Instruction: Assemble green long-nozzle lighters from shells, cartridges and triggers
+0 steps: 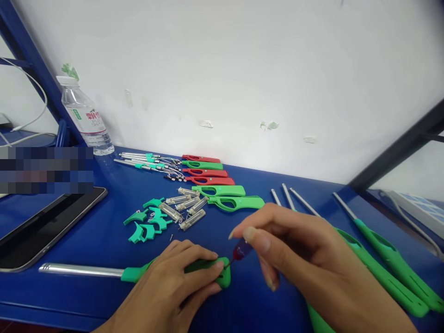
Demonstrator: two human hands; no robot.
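Note:
My left hand is closed around the handle of a green long-necked lighter, pressing it to the blue table. The lighter's silver tube points left. In my right hand is a small screwdriver with a dark red and purple handle, pinched between thumb and fingers. Its thin shaft slants down to the butt end of the lighter's handle; the exact contact of the tip is hard to make out. A small screw lies just beyond my left hand, near a pile of teal triggers.
Clear fuel tanks lie mid-table, with red and green handle shells and metal tubes with wires behind. Several green lighters lie right. A water bottle stands against the wall; a phone-like black device lies left.

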